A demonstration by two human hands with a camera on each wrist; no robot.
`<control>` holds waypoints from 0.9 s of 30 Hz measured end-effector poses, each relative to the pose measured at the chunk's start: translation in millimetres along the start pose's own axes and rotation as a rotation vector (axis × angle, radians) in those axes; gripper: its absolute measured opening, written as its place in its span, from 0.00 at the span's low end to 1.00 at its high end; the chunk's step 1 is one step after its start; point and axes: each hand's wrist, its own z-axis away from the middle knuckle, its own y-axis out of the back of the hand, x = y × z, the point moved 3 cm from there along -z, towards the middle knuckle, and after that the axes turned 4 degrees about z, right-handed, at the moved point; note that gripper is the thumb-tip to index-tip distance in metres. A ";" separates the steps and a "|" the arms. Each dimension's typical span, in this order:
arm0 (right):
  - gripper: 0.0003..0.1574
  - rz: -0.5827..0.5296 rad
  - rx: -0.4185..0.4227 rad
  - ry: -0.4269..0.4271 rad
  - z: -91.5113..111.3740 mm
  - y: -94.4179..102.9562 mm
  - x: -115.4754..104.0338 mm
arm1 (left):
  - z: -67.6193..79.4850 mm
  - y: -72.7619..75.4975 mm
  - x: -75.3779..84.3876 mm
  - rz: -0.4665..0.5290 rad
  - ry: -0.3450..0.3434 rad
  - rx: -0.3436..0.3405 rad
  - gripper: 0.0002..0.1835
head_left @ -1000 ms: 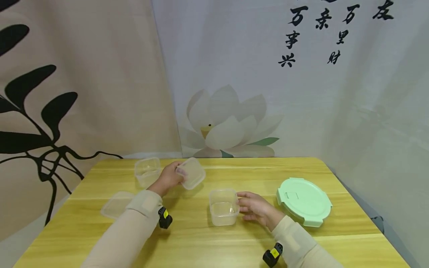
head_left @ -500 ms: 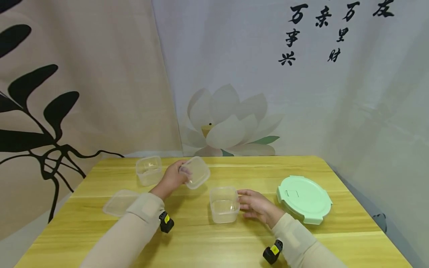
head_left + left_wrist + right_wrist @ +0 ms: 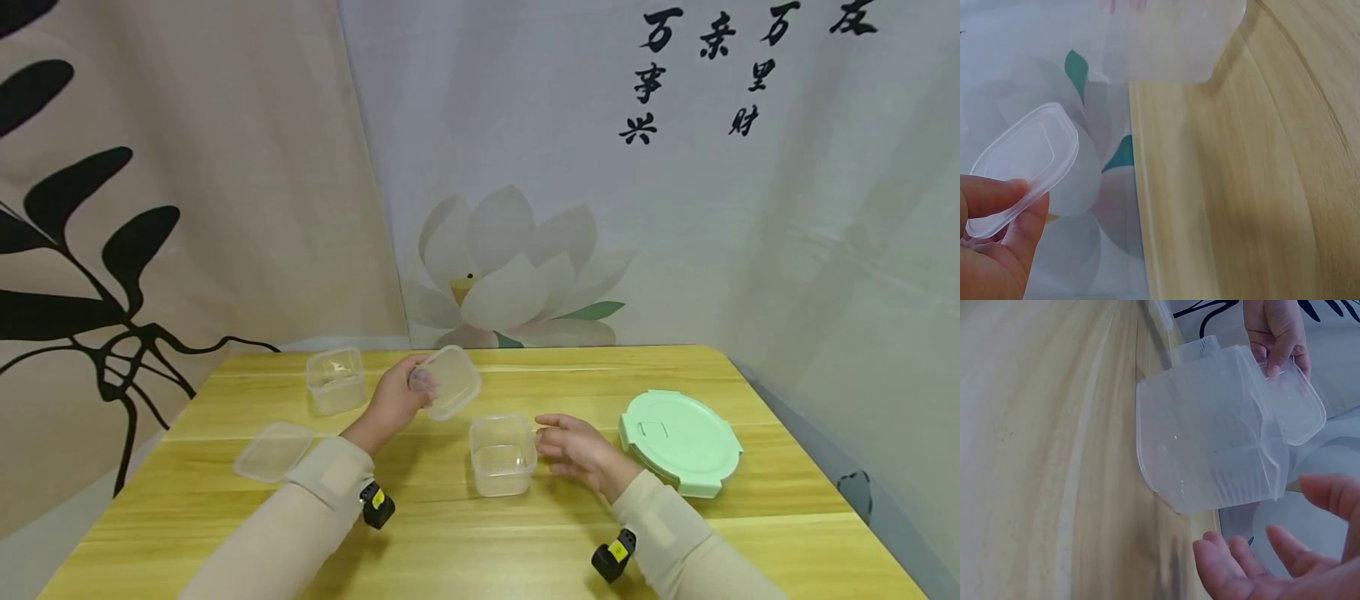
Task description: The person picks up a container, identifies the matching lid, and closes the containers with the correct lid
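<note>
A clear plastic lid (image 3: 454, 383) with rounded corners is tilted in the air, pinched at its left edge between the thumb and fingers of my left hand (image 3: 393, 400). In the left wrist view the thumb lies on top of the lid (image 3: 1029, 156) and the fingers are beneath. Right of it and nearer to me, a square clear plastic container (image 3: 503, 458) stands upright without a cover. My right hand (image 3: 581, 454) is just right of that container, its fingers spread and loosely bent. The right wrist view shows a gap between those fingers and the container wall (image 3: 1204, 437).
A second clear container (image 3: 335, 383) stands at the back left of the wooden table (image 3: 450, 550). Another clear lid (image 3: 273, 452) lies flat in front of it. At the right is a round container with a mint-green clip lid (image 3: 681, 442). A printed curtain (image 3: 525, 167) hangs behind.
My left hand has moved slightly right with the lid, closer above the near container. My right hand has drawn a little away from that container's side.
</note>
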 end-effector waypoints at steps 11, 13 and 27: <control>0.30 0.023 0.025 0.073 -0.9 10.3 -12.2 | 8.7 -8.5 15.0 -0.147 -0.098 -0.003 0.25; 0.29 0.024 0.022 0.085 0.3 13.9 -16.4 | 11.9 -10.8 18.3 -0.189 -0.128 -0.007 0.25; 0.30 0.012 -0.162 0.100 1.6 18.7 -48.7 | 26.2 -25.4 29.6 -0.318 -0.275 0.015 0.22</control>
